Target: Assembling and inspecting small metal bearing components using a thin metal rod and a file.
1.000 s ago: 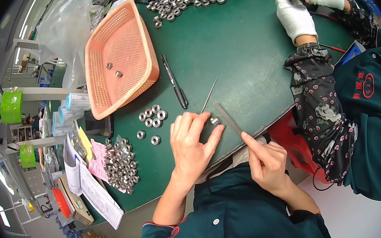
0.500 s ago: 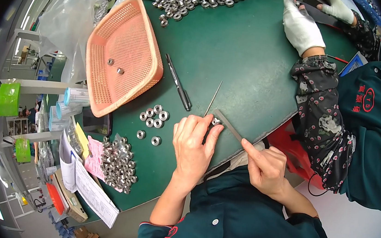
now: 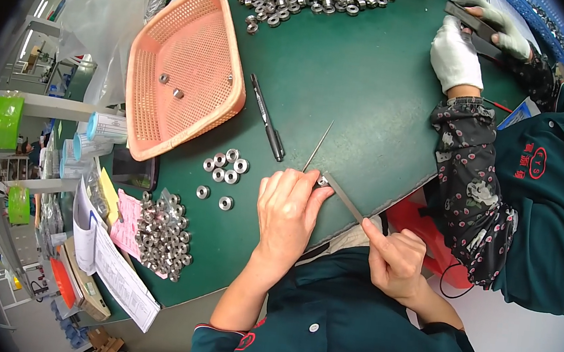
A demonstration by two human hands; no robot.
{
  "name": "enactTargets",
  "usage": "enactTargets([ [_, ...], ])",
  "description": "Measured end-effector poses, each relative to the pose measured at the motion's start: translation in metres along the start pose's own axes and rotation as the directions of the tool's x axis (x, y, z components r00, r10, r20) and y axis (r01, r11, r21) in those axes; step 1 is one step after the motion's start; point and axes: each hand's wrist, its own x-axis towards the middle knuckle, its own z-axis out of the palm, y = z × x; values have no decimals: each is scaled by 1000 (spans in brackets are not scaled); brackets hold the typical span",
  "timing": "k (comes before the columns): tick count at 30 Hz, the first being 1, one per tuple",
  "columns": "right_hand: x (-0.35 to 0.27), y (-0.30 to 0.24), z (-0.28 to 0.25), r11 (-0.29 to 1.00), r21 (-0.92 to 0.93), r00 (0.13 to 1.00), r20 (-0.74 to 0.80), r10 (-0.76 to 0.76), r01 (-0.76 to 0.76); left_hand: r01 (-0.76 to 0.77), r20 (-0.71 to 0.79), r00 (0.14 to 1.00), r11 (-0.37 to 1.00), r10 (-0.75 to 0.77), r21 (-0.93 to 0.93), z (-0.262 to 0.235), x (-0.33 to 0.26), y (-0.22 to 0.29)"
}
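Two bare hands work close together over the near edge of a dark green tabletop (image 3: 361,74). The left hand (image 3: 289,204) has its thumb and fingertips pinched around a small shiny metal ring (image 3: 323,181), which sits near that edge. The right hand (image 3: 397,257) is curled around the lower end of a flat grey metal file (image 3: 346,200), index finger stretched along it, the file's far tip at the ring. A thin pointed metal rod (image 3: 319,144) slants out beyond the left fingers; whether they grip it cannot be told. Left of the hands lie eight loose silver metal rings (image 3: 231,177), six clustered and two slightly apart. Farther off are a black capped marker pen (image 3: 267,119) and a salmon-pink perforated plastic basket (image 3: 192,50) containing three small metal pieces (image 3: 178,93). At right, a co-worker's white-gloved hand (image 3: 456,60) rests beside a dark tool.
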Motion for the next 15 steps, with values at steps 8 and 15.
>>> enactTargets([
  [8, 1, -4, 3, 997, -78, 999, 47, -17, 21, -31, -16, 999, 999, 31, -12, 1, -1, -3],
  [15, 13, 4, 16, 996, -78, 999, -33, 29, -32, -24, -3, 1000, 998, 24, -63, 4, -3, 1],
])
